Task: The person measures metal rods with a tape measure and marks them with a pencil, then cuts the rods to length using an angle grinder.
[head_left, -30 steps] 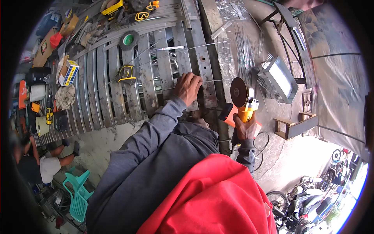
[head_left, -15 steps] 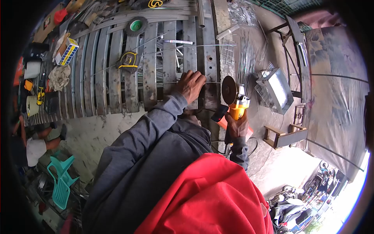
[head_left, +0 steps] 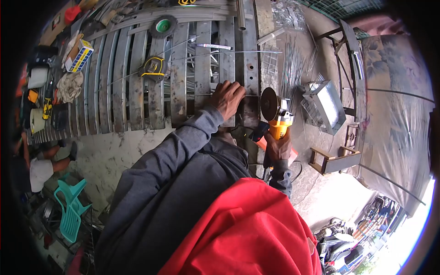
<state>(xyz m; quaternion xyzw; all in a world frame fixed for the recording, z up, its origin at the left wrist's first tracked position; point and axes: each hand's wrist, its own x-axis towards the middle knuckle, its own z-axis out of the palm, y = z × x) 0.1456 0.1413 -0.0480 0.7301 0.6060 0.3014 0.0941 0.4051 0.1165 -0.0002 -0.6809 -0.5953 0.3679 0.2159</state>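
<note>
Grips angle grinder point(head_left: 280, 128) right of frame centre, with right hand point(head_left: 278, 149) closed round its body; at centre, curls left hand point(head_left: 227, 97) closed over thin rod point(head_left: 201, 95) across slatted bench point(head_left: 178, 78) – presumably to steady it

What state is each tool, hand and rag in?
Angle grinder: in right hand, disc exposed; spin unclear.
Left hand: fingers bent over thin metal rod.
Tape measure: resting on slats; blade position unclear.
Marker: lying across slats.
Green-centred wheel: lying flat.
Yellow-and-black power tool: unheld.
Rag: crumpled.
</note>
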